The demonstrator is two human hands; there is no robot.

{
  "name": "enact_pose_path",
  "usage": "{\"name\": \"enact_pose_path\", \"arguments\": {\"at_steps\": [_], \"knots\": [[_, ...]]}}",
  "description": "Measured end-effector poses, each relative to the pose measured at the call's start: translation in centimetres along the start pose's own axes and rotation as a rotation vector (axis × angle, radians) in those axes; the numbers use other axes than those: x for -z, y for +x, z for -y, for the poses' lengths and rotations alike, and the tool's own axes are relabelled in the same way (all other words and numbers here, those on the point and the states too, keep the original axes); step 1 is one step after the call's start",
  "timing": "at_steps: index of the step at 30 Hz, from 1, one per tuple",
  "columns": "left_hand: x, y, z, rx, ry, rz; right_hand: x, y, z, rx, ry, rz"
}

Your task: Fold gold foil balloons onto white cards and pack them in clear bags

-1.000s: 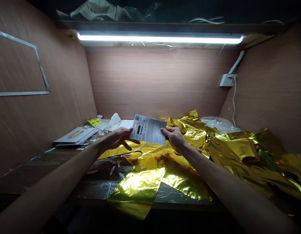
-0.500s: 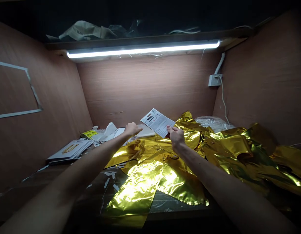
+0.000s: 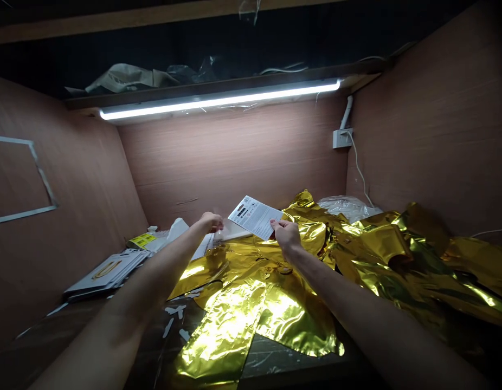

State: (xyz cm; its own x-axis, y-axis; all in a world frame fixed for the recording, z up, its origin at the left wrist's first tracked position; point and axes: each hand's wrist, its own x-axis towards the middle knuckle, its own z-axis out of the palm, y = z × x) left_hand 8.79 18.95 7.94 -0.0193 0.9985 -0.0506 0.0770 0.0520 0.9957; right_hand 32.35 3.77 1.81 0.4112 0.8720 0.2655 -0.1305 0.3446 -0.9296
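Note:
My right hand (image 3: 287, 234) pinches the lower right corner of a white printed card (image 3: 255, 216), which is tilted above the gold foil pieces (image 3: 235, 309). To the left of the card, my left hand (image 3: 211, 222) has its fingers closed at the edge of something clear and thin, too faint to make out. Behind and below the hands lies a white flat pack (image 3: 232, 232). Gold foil spreads under both hands and far to the right.
At the left lies a stack of cards (image 3: 107, 272) with a yellow label sheet (image 3: 142, 240) behind it. White scraps (image 3: 175, 311) lie on the dark table. Clear plastic (image 3: 346, 207) sits at the back right, below a wall socket (image 3: 342, 138). A tube light (image 3: 222, 100) hangs above.
The view has tilted up and shifted, so things sit lower and further left. My left hand's fingers have curled closed. The card stays in my right hand.

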Motion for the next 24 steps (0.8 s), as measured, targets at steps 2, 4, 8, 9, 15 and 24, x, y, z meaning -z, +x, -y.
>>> {"name": "enact_pose_path", "arguments": {"at_steps": [2, 4, 8, 9, 15, 24], "knots": [[0.7, -0.6, -0.4, 0.047, -0.042, -0.008, -0.1, -0.1, -0.1, -0.041, -0.027, 0.062], [1.6, -1.6, -0.6, 0.066, -0.091, -0.015, -0.2, -0.3, -0.3, -0.081, -0.046, 0.132], [3.8, -4.7, 0.2, -0.005, -0.245, -0.015, -0.8, -1.2, -0.7, -0.174, -0.088, 0.317], [4.4, -5.7, 0.6, -0.034, -0.289, -0.017, -1.0, -1.5, -0.7, -0.190, -0.094, 0.361], [7.4, -11.0, 3.7, -0.177, -0.489, 0.016, -1.7, -3.3, -0.5, -0.192, -0.109, 0.583], [9.1, -13.4, 6.0, -0.274, -0.628, 0.151, -0.6, -4.2, 0.3, -0.176, -0.101, 0.809]]}}
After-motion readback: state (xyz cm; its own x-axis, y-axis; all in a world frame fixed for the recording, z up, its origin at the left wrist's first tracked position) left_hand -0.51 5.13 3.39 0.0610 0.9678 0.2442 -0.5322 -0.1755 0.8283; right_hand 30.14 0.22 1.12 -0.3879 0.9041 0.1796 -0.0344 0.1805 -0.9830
